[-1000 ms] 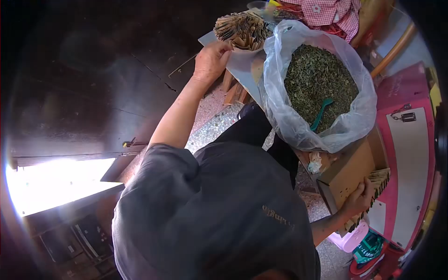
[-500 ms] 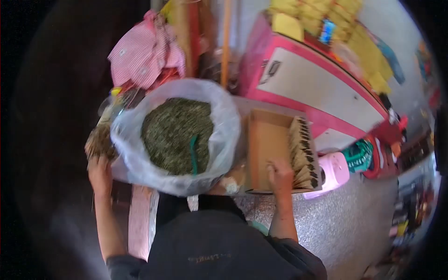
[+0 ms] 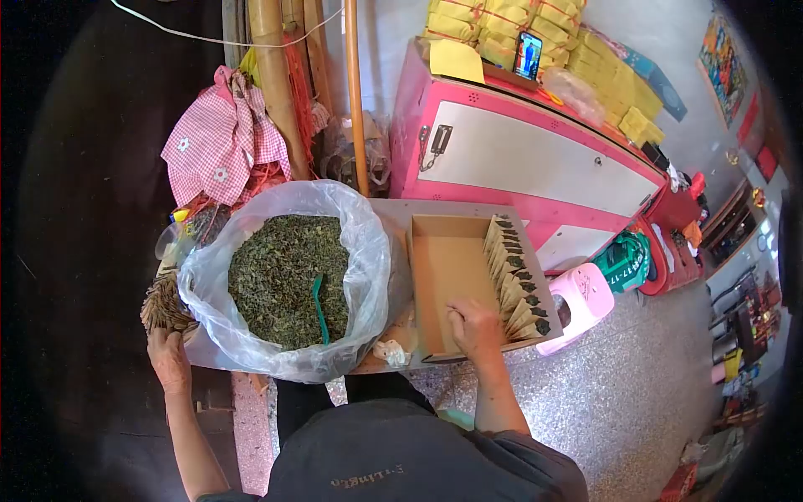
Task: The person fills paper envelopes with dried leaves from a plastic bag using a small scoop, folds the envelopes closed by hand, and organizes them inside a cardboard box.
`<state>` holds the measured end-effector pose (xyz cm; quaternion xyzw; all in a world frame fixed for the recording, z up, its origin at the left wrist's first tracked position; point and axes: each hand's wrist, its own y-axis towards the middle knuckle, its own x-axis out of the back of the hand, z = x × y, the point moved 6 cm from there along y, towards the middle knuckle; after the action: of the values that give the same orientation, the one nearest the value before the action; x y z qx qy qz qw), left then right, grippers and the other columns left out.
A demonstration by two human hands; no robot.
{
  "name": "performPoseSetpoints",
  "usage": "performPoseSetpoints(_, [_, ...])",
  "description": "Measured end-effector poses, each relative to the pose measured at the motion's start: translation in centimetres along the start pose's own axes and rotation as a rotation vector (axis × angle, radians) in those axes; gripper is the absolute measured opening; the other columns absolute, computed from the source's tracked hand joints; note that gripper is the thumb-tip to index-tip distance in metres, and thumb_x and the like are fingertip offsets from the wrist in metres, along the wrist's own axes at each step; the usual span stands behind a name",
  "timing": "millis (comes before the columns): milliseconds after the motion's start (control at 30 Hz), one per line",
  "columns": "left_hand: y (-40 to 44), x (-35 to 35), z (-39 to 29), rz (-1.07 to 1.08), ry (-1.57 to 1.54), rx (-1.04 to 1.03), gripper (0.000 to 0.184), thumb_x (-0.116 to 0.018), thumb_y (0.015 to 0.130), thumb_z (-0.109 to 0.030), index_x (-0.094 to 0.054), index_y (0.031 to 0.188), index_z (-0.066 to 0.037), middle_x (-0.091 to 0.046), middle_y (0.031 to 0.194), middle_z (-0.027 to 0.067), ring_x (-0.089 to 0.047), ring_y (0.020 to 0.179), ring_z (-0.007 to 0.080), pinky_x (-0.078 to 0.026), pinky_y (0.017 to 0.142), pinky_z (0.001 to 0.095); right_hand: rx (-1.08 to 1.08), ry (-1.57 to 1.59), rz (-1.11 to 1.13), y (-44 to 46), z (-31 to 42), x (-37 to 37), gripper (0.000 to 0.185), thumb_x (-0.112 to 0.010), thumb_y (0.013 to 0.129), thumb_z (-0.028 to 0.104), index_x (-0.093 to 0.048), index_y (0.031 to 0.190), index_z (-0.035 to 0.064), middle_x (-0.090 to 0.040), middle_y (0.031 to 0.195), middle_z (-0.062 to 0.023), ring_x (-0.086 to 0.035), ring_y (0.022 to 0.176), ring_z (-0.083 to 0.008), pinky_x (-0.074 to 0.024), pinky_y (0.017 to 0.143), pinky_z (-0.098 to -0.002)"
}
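A large clear plastic bag (image 3: 368,243) stands open, filled with dried green leaves (image 3: 284,268); a green scoop (image 3: 321,309) lies on them. To its left is a bunch of brown paper packets (image 3: 167,303), arranged in a fan. My left hand (image 3: 170,360) has its fingers closed at the near edge of that bunch. On the right stands a shallow cardboard box (image 3: 447,251), with a row of filled paper packets (image 3: 514,280) along its right side, dark leaves showing at their ends. My right hand (image 3: 478,333) is curled over the box's near part; what its fingers hold is hidden.
Behind the box is a pink and white cabinet (image 3: 535,155) bearing yellow bundles (image 3: 477,21) and a phone (image 3: 528,55). A checked pink cloth (image 3: 222,138) and poles (image 3: 355,100) are at the back left. A pink plastic container (image 3: 583,301) stands right of the box.
The view has shifted and become sharper. My left hand stays at the bunch of paper packets, and my right hand remains curled over the box.
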<state>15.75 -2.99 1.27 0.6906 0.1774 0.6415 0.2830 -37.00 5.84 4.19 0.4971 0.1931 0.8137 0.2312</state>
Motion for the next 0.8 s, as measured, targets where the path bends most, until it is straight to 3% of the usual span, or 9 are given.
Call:
performPoseSetpoints(100, [1.1, 3.0, -0.2, -0.055, 0.022, 0.061, 0.007, -0.063, 0.074, -0.003, -0.057, 0.077, -0.004, -0.052, 0.083, 0.0125, -0.053, 0.081, 0.0331, -0.043, 0.071, 0.0437, -0.001, 0.048, 0.011, 0.1, -0.1, 0.0, 0.014, -0.063, 0.075, 0.004, -0.066, 0.089, 0.0067, -0.064, 0.081, -0.0145, -0.063, 0.077, -0.033, -0.0511, 0.068, -0.0415])
performPoseSetpoints(167, [2.7, 7.7, -1.8, -0.265, 0.029, 0.015, 0.005, -0.059, 0.081, -0.004, -0.056, 0.084, -0.001, -0.055, 0.085, 0.0137, -0.053, 0.082, 0.0351, -0.043, 0.071, 0.0432, -0.002, -0.008, 0.022, 0.4, 0.8, 0.4, 0.013, -0.062, 0.076, 0.004, -0.066, 0.089, 0.006, -0.064, 0.081, -0.0145, -0.063, 0.077, -0.0332, -0.051, 0.069, -0.0415])
performPoseSetpoints(233, [3.4, 11.6, -3.0, -0.352, 0.025, 0.057, 0.009, -0.056, 0.088, -0.005, -0.058, 0.095, 0.0, -0.059, 0.099, 0.015, -0.055, 0.093, 0.034, -0.044, 0.079, 0.043, -0.012, -0.018, 0.042, 0.6, 1.1, 0.2, 0.013, -0.062, 0.077, 0.004, -0.066, 0.089, 0.0058, -0.064, 0.082, -0.0148, -0.063, 0.078, -0.0333, -0.0509, 0.07, -0.0414])
performPoseSetpoints(333, [3.6, 14.9, -5.9, -0.546, -0.093, 0.087, 0.01, -0.057, 0.087, 0.001, -0.058, 0.097, 0.0, -0.06, 0.098, 0.0141, -0.055, 0.094, 0.0319, -0.041, 0.089, 0.0414, -0.005, 0.039, 0.05, 0.6, 1.5, -1.0, 0.013, -0.061, 0.077, 0.004, -0.065, 0.089, 0.0048, -0.064, 0.082, -0.0152, -0.063, 0.078, -0.0333, -0.0509, 0.07, -0.0412])
performPoseSetpoints(433, [4.9, 14.0, -9.6, -0.464, -0.383, 0.023, 0.014, -0.059, 0.083, 0.003, -0.058, 0.096, 0.0, -0.059, 0.093, 0.0147, -0.054, 0.09, 0.0324, -0.04, 0.087, 0.0415, 0.083, 0.174, 0.034, 0.8, 2.9, -2.5, 0.012, -0.062, 0.077, 0.003, -0.065, 0.088, 0.0034, -0.065, 0.082, -0.0151, -0.063, 0.078, -0.0327, -0.0512, 0.07, -0.0406])
performPoseSetpoints(500, [6.4, 13.1, -12.9, -0.311, -0.436, -0.076, 0.019, -0.062, 0.076, 0.007, -0.059, 0.093, -0.001, -0.056, 0.084, 0.0135, -0.053, 0.083, 0.0314, -0.04, 0.082, 0.0405, 0.156, 0.239, 0.033, 0.9, 4.5, -3.1, 0.012, -0.062, 0.076, 0.003, -0.065, 0.088, 0.0028, -0.065, 0.082, -0.015, -0.064, 0.078, -0.0323, -0.0513, 0.07, -0.0401])
performPoseSetpoints(567, [7.3, 12.5, -16.2, -0.303, -0.455, -0.183, 0.021, -0.063, 0.071, 0.008, -0.06, 0.089, -0.003, -0.054, 0.077, 0.0114, -0.053, 0.076, 0.0299, -0.039, 0.077, 0.0394, 0.156, 0.288, 0.06, 1.0, 6.0, -3.3, 0.012, -0.061, 0.076, -0.001, -0.067, 0.087, 0.0001, -0.066, 0.083, -0.0162, -0.065, 0.077, -0.0315, -0.0521, 0.07, -0.0367])
performPoseSetpoints(733, [8.1, 10.5, -21.5, -0.248, -0.534, -0.315, 0.02, -0.067, 0.067, 0.005, -0.06, 0.082, -0.006, -0.056, 0.071, 0.008, -0.052, 0.07, 0.0276, -0.039, 0.075, 0.0395, 0.273, 0.365, 0.054, 1.1, 8.4, -4.0, 0.016, -0.062, 0.075, -0.002, -0.065, 0.091, 0.0003, -0.066, 0.088, -0.0164, -0.065, 0.081, -0.0315, -0.0524, 0.071, -0.0366])
performPoseSetpoints(800, [8.0, 10.1, -23.8, -0.193, -0.512, -0.453, 0.013, -0.068, 0.068, -0.004, -0.058, 0.076, -0.009, -0.053, 0.069, 0.0034, -0.053, 0.069, 0.0227, -0.039, 0.075, 0.0372, 0.307, 0.389, 0.058, 1.5, 9.9, -3.8, 0.02, -0.062, 0.075, -0.002, -0.065, 0.094, 0.0005, -0.065, 0.092, -0.0166, -0.065, 0.083, -0.0312, -0.0525, 0.072, -0.0367])
